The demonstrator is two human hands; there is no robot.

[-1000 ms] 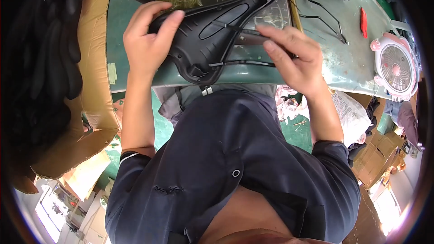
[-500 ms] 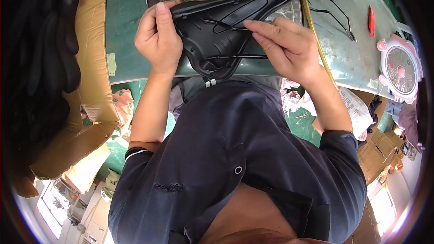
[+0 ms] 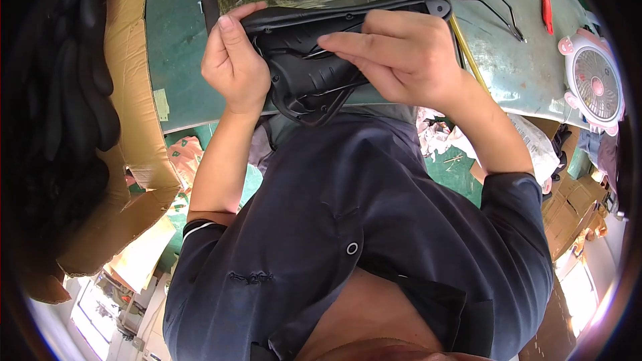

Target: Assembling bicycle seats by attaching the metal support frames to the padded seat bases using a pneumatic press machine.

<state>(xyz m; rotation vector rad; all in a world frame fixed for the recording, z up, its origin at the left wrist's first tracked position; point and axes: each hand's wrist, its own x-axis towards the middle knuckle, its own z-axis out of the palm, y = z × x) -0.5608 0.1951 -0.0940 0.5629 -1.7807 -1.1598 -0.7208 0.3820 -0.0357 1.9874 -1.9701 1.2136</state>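
Note:
A black bicycle saddle (image 3: 294,73) is held underside up at the near edge of the green table, its narrow nose to the right. My left hand (image 3: 234,60) is closed on the wide rear end, thumb on top. Bent black saddle rails (image 3: 302,55) lie against the underside, with their rear ends near the saddle's wide part. My right hand (image 3: 401,57) pinches the rail rod, its fingertips over the middle of the saddle. That hand hides the rails' front part and much of the saddle's middle.
Another bent black rail (image 3: 488,3) lies on the green table (image 3: 542,53) at the right, beside a red-handled tool (image 3: 547,10) and a pink-and-white fan (image 3: 594,83). At the left stands an open cardboard box (image 3: 130,80) next to many black saddles (image 3: 67,93).
My right hand has moved left and slightly up over the saddle, bringing the rails nearer its rear end. The saddle has tilted, and its nose sits slightly lower in view.

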